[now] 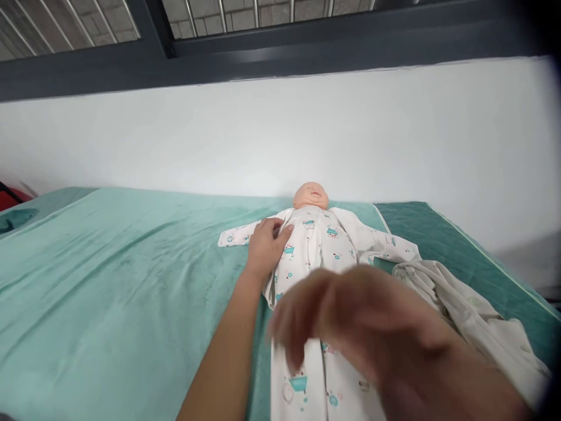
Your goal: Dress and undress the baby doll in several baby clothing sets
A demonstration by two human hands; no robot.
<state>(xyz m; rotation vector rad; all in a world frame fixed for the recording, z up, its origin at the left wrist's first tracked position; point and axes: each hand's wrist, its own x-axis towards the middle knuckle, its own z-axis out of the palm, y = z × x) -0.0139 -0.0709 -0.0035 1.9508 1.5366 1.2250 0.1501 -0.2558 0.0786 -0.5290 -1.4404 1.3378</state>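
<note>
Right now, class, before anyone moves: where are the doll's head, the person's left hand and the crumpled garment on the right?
Doll's head (pixel 311 196): head view, middle of the head.
Left hand (pixel 265 247): head view, back of the hand.
Crumpled garment (pixel 458 304): head view, folds near its visible middle.

Two hands, one doll, two garments and one wall show.

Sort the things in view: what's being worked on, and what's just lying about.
Being worked on:
- doll
- printed outfit, under the left hand

Apparently just lying about:
- pale crumpled garment, at right
- red item, far left, too cropped to identify
</note>
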